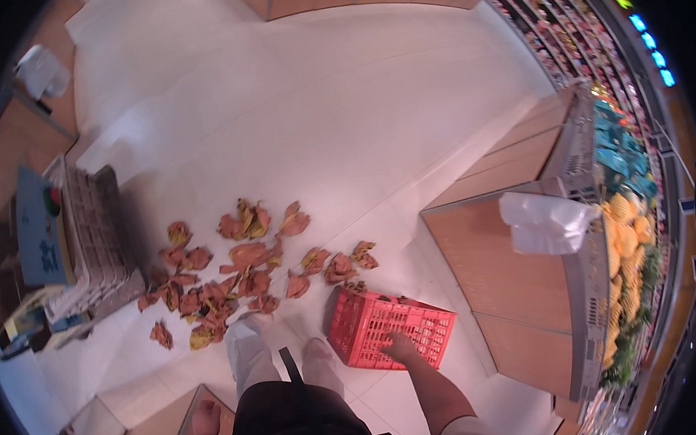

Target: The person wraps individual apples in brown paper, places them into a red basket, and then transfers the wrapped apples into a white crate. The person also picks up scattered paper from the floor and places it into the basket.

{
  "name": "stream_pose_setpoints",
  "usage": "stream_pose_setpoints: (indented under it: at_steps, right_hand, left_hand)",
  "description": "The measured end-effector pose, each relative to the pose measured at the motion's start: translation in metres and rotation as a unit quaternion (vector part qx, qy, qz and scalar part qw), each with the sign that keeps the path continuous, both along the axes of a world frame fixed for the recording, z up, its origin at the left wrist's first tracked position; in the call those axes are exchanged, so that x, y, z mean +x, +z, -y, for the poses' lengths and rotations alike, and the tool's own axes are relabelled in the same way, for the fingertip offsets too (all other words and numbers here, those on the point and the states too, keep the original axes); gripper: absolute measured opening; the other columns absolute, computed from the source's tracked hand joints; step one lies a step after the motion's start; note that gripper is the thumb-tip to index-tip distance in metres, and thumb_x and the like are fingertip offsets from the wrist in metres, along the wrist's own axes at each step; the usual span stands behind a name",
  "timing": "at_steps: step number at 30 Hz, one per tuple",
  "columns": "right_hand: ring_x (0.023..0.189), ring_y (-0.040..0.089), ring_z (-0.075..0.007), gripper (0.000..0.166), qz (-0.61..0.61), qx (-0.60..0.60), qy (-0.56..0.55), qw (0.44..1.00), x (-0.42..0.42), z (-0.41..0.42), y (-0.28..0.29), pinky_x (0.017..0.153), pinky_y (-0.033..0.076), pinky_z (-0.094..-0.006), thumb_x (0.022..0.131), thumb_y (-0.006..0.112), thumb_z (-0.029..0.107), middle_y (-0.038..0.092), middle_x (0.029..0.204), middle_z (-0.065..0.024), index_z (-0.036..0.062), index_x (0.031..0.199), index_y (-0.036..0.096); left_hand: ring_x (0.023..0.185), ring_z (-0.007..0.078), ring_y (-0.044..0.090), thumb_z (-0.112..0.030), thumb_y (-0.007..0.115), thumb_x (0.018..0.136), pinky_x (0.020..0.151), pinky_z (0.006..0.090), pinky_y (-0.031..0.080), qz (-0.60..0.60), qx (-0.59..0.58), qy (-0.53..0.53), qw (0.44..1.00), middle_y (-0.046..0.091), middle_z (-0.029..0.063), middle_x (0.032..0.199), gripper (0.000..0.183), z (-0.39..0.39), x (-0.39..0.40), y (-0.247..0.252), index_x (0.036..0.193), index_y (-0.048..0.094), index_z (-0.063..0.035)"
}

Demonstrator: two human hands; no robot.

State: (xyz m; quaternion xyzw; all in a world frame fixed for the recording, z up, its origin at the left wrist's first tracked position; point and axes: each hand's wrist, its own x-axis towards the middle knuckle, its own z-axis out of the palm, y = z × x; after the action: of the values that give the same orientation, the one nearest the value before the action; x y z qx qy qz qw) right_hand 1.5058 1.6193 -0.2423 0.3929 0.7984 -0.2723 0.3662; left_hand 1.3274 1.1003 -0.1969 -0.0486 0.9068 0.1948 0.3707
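My right hand is at the latticed wall of a red plastic crate, its fingertips at the openings. The crate sits on the floor to the right of my feet, apparently tilted; most of its inside is hidden from me. A few leaf scraps show at its far edge. Low on the left, my left hand hangs with curled fingers, and I see nothing in it. Withered reddish-brown and yellow leaves lie scattered over the floor ahead of my feet, some against my left shoe.
A wood-panelled display stand borders the right side, with a roll of clear plastic bags and net-wrapped yellow fruit. Stacked light crates with a blue carton stand left. A wooden panel edge is beside my left hand.
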Motion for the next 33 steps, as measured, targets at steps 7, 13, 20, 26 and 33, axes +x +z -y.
stream_pose_setpoints:
  at_steps: [7, 13, 20, 26, 33]
  right_hand:
    - [0.135, 0.016, -0.0271, 0.111, 0.157, 0.147, 0.202, 0.955, -0.087, -0.073, -0.126, 0.106, 0.022, -0.05, 0.055, 0.083, 0.036, 0.024, 0.144, -0.008, 0.0113, 0.141, 0.016]
    - [0.102, 0.056, -0.0285, 0.058, 0.116, -0.003, 0.231, 0.966, -0.047, -0.112, -0.19, 0.093, 0.038, -0.0491, 0.061, 0.078, 0.032, 0.058, 0.11, -0.0127, 0.0058, 0.105, 0.051]
    - [0.091, 0.057, -0.0309, 0.037, -0.02, 0.018, 0.341, 0.94, 0.024, -0.071, -0.113, 0.076, 0.047, -0.0414, 0.071, 0.07, 0.032, 0.059, 0.093, -0.0108, 0.0073, 0.094, 0.054]
    - [0.091, 0.055, -0.0259, 0.016, -0.028, 0.002, 0.433, 0.901, 0.121, -0.03, -0.095, 0.071, 0.048, -0.04, 0.08, 0.053, 0.019, 0.054, 0.093, -0.0105, 0.0106, 0.093, 0.056]
    - [0.097, 0.052, -0.0241, 0.017, 0.122, 0.081, 0.427, 0.892, 0.167, 0.022, -0.193, 0.078, 0.046, -0.0381, 0.086, 0.048, 0.021, 0.052, 0.099, -0.0081, 0.0114, 0.099, 0.055]
  left_hand:
    - [0.076, 0.0201, 0.063, -0.028, 0.062, 0.078, 0.069, 0.0321, 0.048, 0.276, -0.115, 0.016, 0.954, 0.065, 0.0108, 0.076, 0.024, 0.144, 0.314, 0.021, 0.086, 0.065, -0.0057]
    - [0.08, 0.0177, 0.061, -0.026, 0.058, 0.083, 0.074, 0.0301, 0.047, 0.359, -0.053, 0.284, 0.888, 0.065, 0.0074, 0.086, 0.025, 0.109, 0.387, 0.022, 0.092, 0.062, -0.0029]
    - [0.082, 0.0191, 0.06, -0.024, 0.053, 0.087, 0.074, 0.032, 0.048, 0.314, -0.003, 0.497, 0.809, 0.062, 0.0089, 0.088, 0.021, 0.009, 0.29, -0.003, 0.099, 0.054, -0.0069]
    - [0.083, 0.0183, 0.061, -0.02, 0.053, 0.089, 0.075, 0.0309, 0.048, 0.294, 0.018, 0.485, 0.823, 0.063, 0.0088, 0.089, 0.018, -0.005, 0.26, -0.022, 0.099, 0.056, -0.0053]
    - [0.087, 0.0149, 0.057, -0.022, 0.056, 0.086, 0.078, 0.0279, 0.045, 0.29, 0.046, 0.401, 0.868, 0.061, 0.0068, 0.092, 0.027, -0.011, 0.243, -0.074, 0.103, 0.056, -0.002]
